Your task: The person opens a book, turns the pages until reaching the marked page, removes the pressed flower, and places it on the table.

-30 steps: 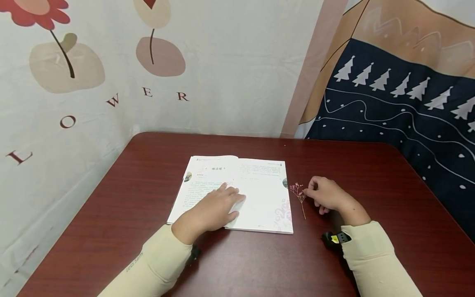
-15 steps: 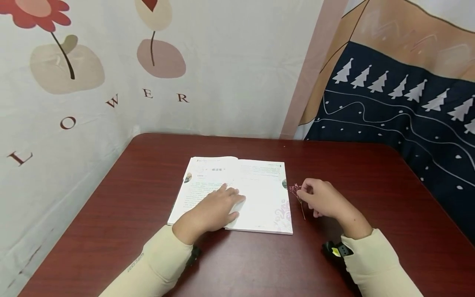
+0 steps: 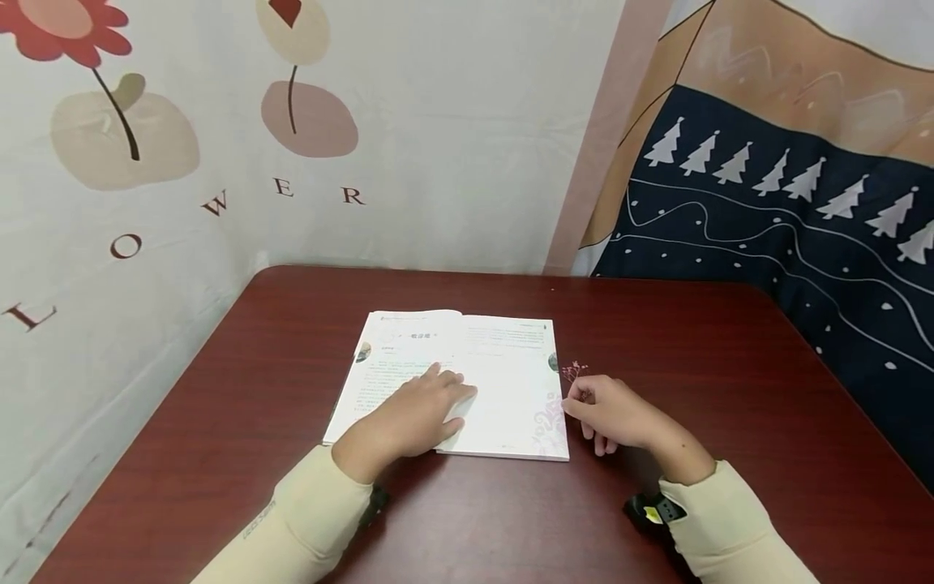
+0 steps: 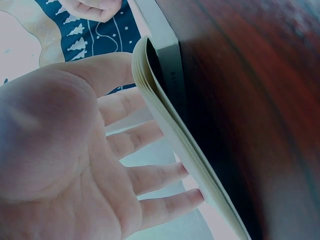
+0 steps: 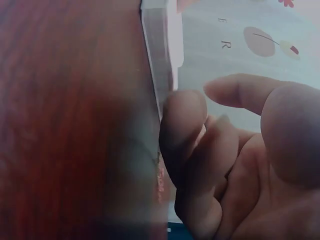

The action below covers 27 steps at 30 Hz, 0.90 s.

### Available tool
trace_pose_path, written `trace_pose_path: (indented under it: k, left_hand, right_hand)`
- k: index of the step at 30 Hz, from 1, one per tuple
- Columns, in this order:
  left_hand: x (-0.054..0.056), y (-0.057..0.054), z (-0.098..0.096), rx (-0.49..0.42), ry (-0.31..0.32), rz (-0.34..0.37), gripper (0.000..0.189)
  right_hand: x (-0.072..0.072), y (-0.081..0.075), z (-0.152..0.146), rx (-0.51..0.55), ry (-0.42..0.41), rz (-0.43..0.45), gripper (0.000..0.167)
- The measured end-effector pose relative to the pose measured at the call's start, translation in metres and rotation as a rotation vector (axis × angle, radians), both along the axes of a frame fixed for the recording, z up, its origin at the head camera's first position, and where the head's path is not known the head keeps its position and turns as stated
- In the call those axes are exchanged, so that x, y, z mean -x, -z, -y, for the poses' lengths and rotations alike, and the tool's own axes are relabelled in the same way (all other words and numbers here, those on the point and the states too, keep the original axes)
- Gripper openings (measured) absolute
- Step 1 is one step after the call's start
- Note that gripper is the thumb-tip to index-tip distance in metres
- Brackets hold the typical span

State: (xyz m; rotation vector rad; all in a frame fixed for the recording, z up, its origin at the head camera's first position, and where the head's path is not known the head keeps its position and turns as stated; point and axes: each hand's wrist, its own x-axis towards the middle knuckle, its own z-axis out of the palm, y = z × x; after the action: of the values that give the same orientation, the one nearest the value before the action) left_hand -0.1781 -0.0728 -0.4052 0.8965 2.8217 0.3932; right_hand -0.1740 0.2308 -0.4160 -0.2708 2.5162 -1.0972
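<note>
An open book [image 3: 511, 389] lies on the table, printed on both pages. My left hand [image 3: 419, 410] rests on it, fingers spread over the left page and the centre fold. From below, the left wrist view shows the palm and straight fingers along the lifted page edges [image 4: 170, 120]. At the book's right edge is my right hand [image 3: 609, 410], fingers bent. Its thumb and forefinger stand apart with nothing between them in the right wrist view, close to the book's side [image 5: 159, 45]. Behind this hand shows a small sprig of pink dried flowers [image 3: 574, 371], its stem mostly hidden.
The dark red wooden table [image 3: 496, 527] extends around the book on all sides. A light curtain with flower prints [image 3: 438, 162] hangs behind it, with a navy tree-patterned section [image 3: 766, 211] at right. Dark wrist cameras [image 3: 645, 513] sit under both cuffs.
My right hand has moved left and nearer the body, past the sprig to the book's right edge. My left hand stays on the book. The head view has shifted slightly.
</note>
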Motion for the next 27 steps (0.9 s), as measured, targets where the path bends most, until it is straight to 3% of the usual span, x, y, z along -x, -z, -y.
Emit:
trace_pose_path:
  k: [13,18,27]
  left_hand:
    - [0.001,0.002,0.012,-0.002,0.022,0.073,0.051]
    - [-0.005,0.0,0.023,0.04,0.061,0.048,0.059]
    - [-0.016,0.0,0.045,0.088,0.132,-0.069,0.073]
  right_hand:
    - [-0.004,0.014,-0.006,0.134,-0.036,0.142,0.023]
    - [-0.005,0.018,-0.006,0.154,-0.057,0.138,0.025]
    - [-0.002,0.019,-0.007,0.185,-0.08,0.104,0.027]
